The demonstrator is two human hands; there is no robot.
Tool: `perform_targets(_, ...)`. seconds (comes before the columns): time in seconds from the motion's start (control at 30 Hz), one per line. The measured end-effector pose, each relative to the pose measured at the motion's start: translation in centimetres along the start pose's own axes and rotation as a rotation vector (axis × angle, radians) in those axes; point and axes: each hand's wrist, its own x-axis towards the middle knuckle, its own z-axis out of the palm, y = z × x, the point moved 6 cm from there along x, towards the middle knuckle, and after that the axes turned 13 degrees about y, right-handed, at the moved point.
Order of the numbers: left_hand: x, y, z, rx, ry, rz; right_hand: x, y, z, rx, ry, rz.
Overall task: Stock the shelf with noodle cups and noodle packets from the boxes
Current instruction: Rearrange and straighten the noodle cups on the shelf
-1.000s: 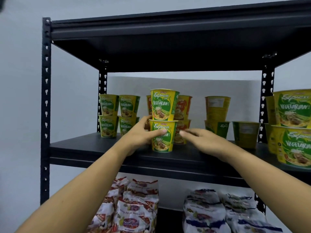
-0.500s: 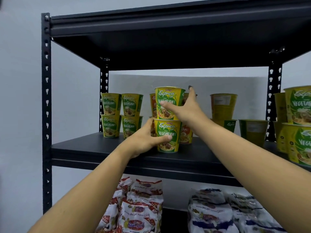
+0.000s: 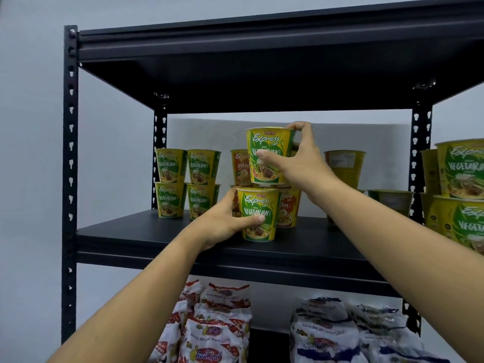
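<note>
Clasping stacked cups, right hand (image 3: 301, 163) top cup (image 3: 267, 155), left hand (image 3: 225, 221) bottom cup (image 3: 258, 213) (both wrapped)

shelf (image 3: 162, 238): matt black metal | noodle cups (image 3: 259, 214): glossy printed | noodle packets (image 3: 217, 334): shiny crinkled plastic

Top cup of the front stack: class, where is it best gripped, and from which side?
Grip the top cup around its wide upper wall, near the rim, from the right. It tapers downward, so fingers there cannot slip up, and the left hand steadies the lower cup.

Right-hand cups (image 3: 461, 189) and lower packets (image 3: 340, 344) cut by frame edges; red cups (image 3: 287, 208) half-hidden behind front stack (image 3: 259, 213)
</note>
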Motion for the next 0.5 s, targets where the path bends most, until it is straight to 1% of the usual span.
perform_targets(0.23, -0.1, -0.1, -0.2, 0.002, 0.021, -0.027, -0.6, 0.0, -4.5, -0.016, 0.097, 0.027)
perform_targets(0.5, -0.1, -0.4, -0.4, -0.001, 0.084, -0.053, -2.8, 3.1, -7.0, -0.066, 0.071, 0.123)
